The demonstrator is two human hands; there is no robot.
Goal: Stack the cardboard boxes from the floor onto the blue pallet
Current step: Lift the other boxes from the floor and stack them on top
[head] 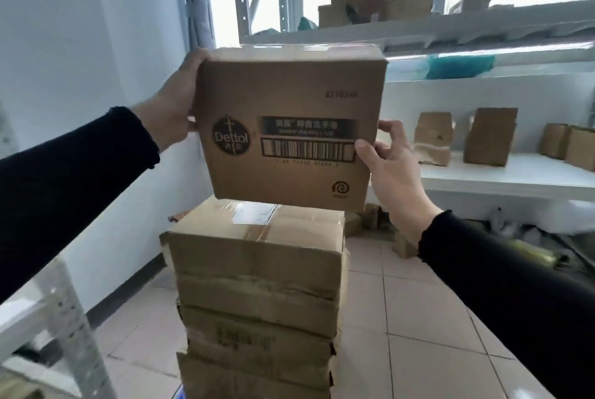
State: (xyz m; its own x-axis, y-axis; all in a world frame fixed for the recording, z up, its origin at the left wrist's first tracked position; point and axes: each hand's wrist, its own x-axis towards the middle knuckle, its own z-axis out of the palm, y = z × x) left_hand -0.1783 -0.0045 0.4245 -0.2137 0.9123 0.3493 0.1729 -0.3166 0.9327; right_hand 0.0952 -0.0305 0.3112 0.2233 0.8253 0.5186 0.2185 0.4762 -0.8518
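I hold a brown cardboard box point(289, 109) with a Dettol logo and a barcode in the air, its printed face turned towards me. My left hand point(178, 102) grips its upper left edge. My right hand point(391, 170) grips its lower right edge, thumb on the front face. Right below the held box stands a tall stack of taped cardboard boxes point(257, 286); a gap separates them. A small blue patch, probably the pallet point(179, 394), shows at the foot of the stack; the rest is hidden.
A white metal shelf rack point(483, 179) with small cardboard boxes point(489, 138) fills the right side, with more boxes on its upper level. A white rack post point(74, 318) stands at the near left. Small boxes lie on the tiled floor point(418, 318) behind the stack.
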